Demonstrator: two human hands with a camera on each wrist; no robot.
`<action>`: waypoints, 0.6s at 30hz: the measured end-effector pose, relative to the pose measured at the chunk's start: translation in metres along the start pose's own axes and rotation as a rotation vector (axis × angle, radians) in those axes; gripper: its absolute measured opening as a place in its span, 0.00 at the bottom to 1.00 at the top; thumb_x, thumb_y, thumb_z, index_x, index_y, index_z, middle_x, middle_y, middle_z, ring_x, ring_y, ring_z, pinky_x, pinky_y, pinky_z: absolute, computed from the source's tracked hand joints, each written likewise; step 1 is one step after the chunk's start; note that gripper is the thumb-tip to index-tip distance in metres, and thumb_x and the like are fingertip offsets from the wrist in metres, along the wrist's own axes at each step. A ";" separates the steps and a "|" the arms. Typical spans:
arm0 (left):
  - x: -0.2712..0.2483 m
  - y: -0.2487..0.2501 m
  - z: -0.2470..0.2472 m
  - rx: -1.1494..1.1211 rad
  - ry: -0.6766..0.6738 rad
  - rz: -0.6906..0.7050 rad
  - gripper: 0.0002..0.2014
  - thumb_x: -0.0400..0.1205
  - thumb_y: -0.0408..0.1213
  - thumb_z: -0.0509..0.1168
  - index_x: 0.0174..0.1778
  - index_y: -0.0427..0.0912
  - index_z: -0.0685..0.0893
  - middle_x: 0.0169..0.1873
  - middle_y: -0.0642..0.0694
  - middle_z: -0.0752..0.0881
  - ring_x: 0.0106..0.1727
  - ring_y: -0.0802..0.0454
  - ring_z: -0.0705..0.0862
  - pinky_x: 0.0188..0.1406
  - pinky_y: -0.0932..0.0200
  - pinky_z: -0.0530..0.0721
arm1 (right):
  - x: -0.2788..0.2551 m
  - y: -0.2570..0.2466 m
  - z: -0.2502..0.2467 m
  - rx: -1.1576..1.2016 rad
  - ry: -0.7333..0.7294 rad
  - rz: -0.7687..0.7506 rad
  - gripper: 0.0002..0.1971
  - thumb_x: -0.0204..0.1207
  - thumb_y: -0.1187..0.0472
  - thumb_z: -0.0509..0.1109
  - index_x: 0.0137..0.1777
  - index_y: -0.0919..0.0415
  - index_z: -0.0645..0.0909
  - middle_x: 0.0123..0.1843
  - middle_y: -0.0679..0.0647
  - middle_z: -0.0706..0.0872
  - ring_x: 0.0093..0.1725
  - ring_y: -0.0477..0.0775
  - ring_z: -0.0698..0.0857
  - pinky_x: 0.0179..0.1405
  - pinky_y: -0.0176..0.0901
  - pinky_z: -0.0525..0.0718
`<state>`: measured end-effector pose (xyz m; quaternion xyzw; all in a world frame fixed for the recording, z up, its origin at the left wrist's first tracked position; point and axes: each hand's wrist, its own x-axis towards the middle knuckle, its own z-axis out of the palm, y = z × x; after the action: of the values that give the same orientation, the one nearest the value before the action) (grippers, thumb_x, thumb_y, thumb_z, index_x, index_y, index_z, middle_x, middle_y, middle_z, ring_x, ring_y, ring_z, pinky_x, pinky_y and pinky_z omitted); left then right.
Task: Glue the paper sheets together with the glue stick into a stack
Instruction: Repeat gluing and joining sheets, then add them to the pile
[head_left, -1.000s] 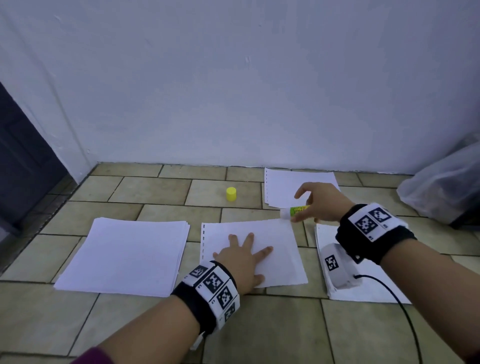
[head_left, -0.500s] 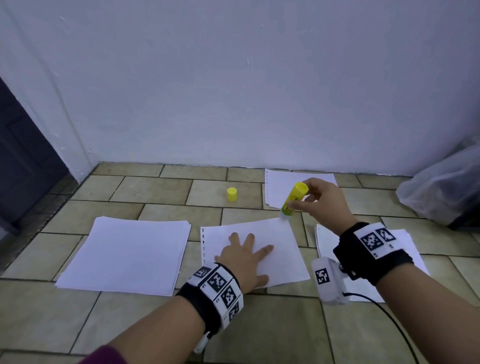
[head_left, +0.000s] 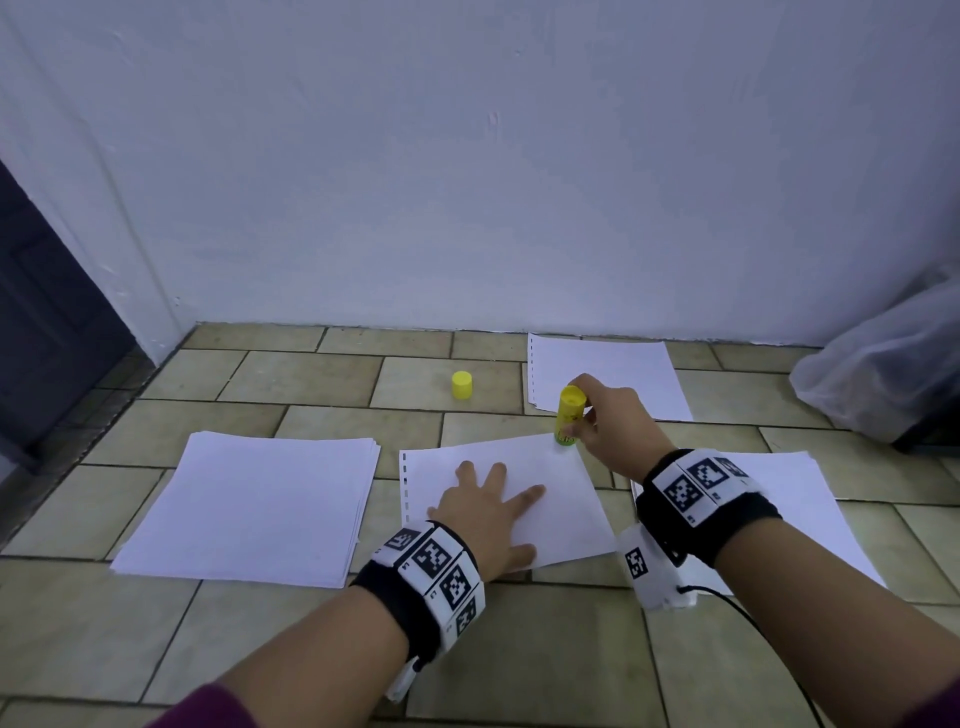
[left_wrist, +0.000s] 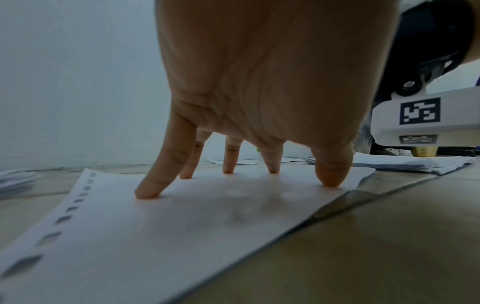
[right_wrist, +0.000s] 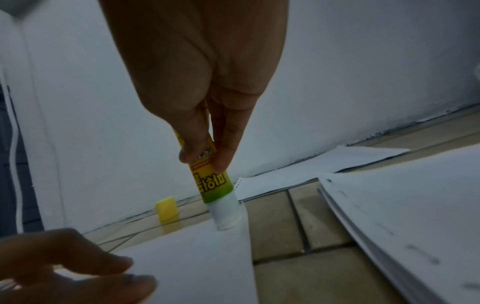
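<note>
Your right hand (head_left: 615, 428) pinches the Korean-lettered glue stick (right_wrist: 213, 183); your left hand (head_left: 491, 512) presses splayed, flat fingers on the sheet (head_left: 561, 514) over tiled floor (head_left: 311, 371).

L hand (head_left: 485, 512) flat, fingers splayed; R hand (head_left: 615, 423) pinching

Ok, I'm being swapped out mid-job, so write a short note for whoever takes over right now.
Left hand: flat, fingers spread, pressing the middle sheet onto the floor.
Right hand: pinches the glue stick, uncapped, tip down at that sheet's far right corner.
Yellow cap lies on the tiles beyond.
Paper stacks sit left and right; a single sheet lies by the wall.
Done: stick opened and brought to the corner.
Left: spread glue, lay the next sheet on, repeat.
</note>
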<state>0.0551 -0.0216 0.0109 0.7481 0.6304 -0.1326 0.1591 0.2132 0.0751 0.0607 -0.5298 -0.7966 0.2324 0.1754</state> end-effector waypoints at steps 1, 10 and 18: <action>0.000 0.000 0.000 0.001 0.000 -0.001 0.35 0.81 0.63 0.55 0.82 0.66 0.46 0.79 0.45 0.51 0.76 0.35 0.54 0.67 0.38 0.75 | -0.001 0.000 -0.001 -0.016 -0.013 -0.006 0.10 0.76 0.71 0.69 0.54 0.61 0.76 0.41 0.53 0.85 0.41 0.55 0.81 0.42 0.43 0.79; -0.005 0.002 -0.007 0.052 -0.011 0.008 0.35 0.82 0.62 0.54 0.83 0.64 0.46 0.79 0.44 0.53 0.75 0.35 0.55 0.67 0.41 0.75 | -0.031 0.005 -0.010 -0.050 -0.103 -0.053 0.10 0.75 0.65 0.73 0.53 0.61 0.76 0.42 0.59 0.86 0.42 0.60 0.85 0.41 0.49 0.83; -0.004 -0.001 -0.024 0.092 -0.028 0.033 0.27 0.88 0.44 0.52 0.83 0.62 0.53 0.76 0.41 0.59 0.71 0.35 0.64 0.56 0.48 0.77 | -0.066 0.007 -0.022 -0.045 -0.227 -0.060 0.11 0.74 0.64 0.74 0.43 0.53 0.73 0.40 0.50 0.84 0.40 0.53 0.84 0.42 0.43 0.82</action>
<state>0.0536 -0.0151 0.0340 0.7631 0.6089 -0.1693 0.1354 0.2552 0.0202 0.0732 -0.4798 -0.8318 0.2677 0.0792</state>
